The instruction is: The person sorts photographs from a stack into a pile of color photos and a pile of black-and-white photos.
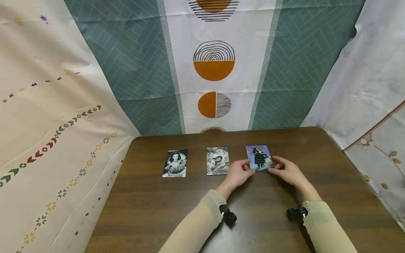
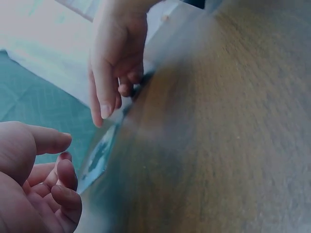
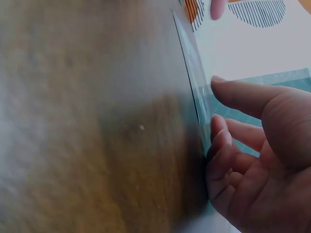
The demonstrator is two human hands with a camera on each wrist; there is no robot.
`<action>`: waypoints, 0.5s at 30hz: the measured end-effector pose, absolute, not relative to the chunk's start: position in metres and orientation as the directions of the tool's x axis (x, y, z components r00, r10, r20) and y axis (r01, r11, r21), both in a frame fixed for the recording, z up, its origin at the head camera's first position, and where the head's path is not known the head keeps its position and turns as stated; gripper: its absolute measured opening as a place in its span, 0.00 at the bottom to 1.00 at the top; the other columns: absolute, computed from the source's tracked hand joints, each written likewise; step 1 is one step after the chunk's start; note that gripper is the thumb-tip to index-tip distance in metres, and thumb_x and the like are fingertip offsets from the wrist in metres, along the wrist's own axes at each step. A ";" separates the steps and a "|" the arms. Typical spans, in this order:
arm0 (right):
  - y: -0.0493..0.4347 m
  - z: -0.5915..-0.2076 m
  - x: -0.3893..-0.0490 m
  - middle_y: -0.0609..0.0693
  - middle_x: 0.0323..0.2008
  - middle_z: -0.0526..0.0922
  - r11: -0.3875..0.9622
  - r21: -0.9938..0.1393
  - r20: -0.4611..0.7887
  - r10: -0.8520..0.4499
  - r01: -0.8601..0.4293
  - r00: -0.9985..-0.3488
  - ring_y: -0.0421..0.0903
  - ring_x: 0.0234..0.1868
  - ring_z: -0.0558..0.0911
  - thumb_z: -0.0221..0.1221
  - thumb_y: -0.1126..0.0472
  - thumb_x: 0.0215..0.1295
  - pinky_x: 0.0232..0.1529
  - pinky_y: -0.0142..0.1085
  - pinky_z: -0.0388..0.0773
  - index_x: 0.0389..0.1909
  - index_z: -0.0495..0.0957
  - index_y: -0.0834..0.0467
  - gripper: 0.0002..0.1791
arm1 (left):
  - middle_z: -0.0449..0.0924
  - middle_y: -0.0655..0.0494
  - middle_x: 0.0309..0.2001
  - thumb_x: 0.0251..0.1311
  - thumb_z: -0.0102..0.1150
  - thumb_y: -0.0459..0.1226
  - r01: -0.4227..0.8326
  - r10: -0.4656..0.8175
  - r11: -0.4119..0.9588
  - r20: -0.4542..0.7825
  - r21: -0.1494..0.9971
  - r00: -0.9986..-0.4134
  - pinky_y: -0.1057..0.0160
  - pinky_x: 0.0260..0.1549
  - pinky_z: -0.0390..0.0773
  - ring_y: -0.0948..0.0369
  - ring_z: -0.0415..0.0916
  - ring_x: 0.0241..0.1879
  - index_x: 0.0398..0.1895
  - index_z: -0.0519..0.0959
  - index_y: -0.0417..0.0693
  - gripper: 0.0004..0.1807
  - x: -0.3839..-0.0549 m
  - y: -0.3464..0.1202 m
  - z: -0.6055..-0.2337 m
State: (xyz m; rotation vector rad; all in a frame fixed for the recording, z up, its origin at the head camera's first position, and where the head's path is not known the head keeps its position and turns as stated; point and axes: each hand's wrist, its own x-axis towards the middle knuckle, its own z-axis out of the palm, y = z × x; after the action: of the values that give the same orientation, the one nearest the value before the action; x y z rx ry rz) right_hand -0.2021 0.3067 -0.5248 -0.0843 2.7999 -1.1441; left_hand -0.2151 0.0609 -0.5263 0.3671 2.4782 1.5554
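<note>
A color picture card (image 1: pixel 259 158), showing a dark-clothed figure on blue, lies on the table between my hands. My left hand (image 1: pixel 237 173) is at its left side and lower left corner. At its right edge is my right hand (image 1: pixel 288 171), thumb near the lower right corner. Seen edge-on in the left wrist view, the card (image 2: pixel 99 155) lies by my left fingertips; thumb and fingers stand apart. In the right wrist view, my right fingers (image 3: pixel 221 141) are loosely bent at the edge of the card (image 3: pixel 192 63), thumb apart from them.
Two black-and-white picture cards lie in line to the left: a woman's portrait (image 1: pixel 175 163) and a paler picture (image 1: pixel 217 161), close to my left hand. The brown wooden table (image 1: pixel 152 211) ends at a patterned curtain (image 1: pixel 215 70) behind, with cloth hanging on both sides.
</note>
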 end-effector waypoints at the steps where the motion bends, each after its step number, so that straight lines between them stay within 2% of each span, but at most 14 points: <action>1: 0.306 -0.525 -0.201 0.53 0.40 0.85 0.713 -0.701 -0.077 -0.092 -0.012 -0.993 0.49 0.39 0.78 0.70 0.49 0.72 0.41 0.44 0.72 0.75 0.69 0.66 0.39 | 0.77 0.65 0.25 0.67 0.71 0.35 0.115 0.312 0.405 -0.019 0.907 -0.950 0.69 0.32 0.72 0.70 0.68 0.23 0.69 0.81 0.39 0.27 -0.214 0.060 -0.526; 7: 0.299 -0.522 -0.199 0.53 0.40 0.84 0.710 -0.703 -0.022 -0.078 -0.040 -0.997 0.50 0.40 0.77 0.67 0.52 0.75 0.42 0.43 0.72 0.73 0.74 0.65 0.33 | 0.77 0.64 0.27 0.68 0.70 0.34 0.147 0.334 0.336 0.029 0.930 -0.942 0.68 0.29 0.71 0.69 0.69 0.23 0.67 0.82 0.38 0.25 -0.209 0.050 -0.521; 15: 0.277 -0.515 -0.197 0.53 0.41 0.84 0.689 -0.720 -0.008 -0.122 -0.079 -0.992 0.49 0.36 0.77 0.66 0.53 0.76 0.36 0.42 0.73 0.69 0.78 0.63 0.28 | 0.74 0.64 0.28 0.68 0.68 0.33 0.195 0.326 0.355 0.075 0.914 -0.942 0.68 0.30 0.71 0.70 0.68 0.23 0.65 0.83 0.36 0.23 -0.206 0.023 -0.519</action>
State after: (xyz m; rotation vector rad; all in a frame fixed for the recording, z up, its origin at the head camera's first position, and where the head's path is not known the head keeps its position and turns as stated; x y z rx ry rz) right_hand -0.1975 0.2772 -0.5146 -0.1695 2.8363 -1.2056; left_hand -0.2061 0.0232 -0.5194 0.4807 2.4844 1.6507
